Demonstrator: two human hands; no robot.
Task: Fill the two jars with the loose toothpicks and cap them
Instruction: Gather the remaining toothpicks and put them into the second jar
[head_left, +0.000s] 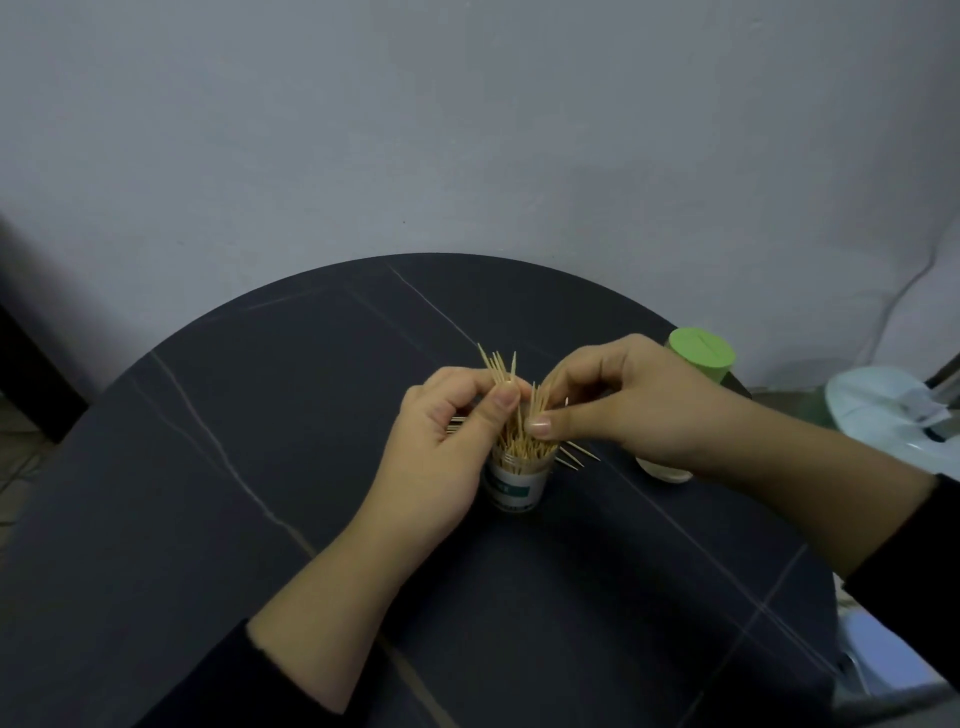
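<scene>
A small clear jar (516, 483) with a white and green label stands upright in the middle of the dark round table (260, 467), with no cap on it. A bundle of toothpicks (519, 421) sticks out of its mouth. My left hand (441, 441) pinches the left part of the bundle, tips fanning upward. My right hand (623, 410) pinches the right part just above the jar. A few loose toothpicks (576, 454) lie on the table by the jar. A second jar (701, 358) with a green cap stands behind my right hand, mostly hidden.
A pale object (665, 470) shows under my right wrist, partly hidden. Off the table's right edge sits a light blue object (893, 415) with white plastic on it. A grey wall rises behind the table.
</scene>
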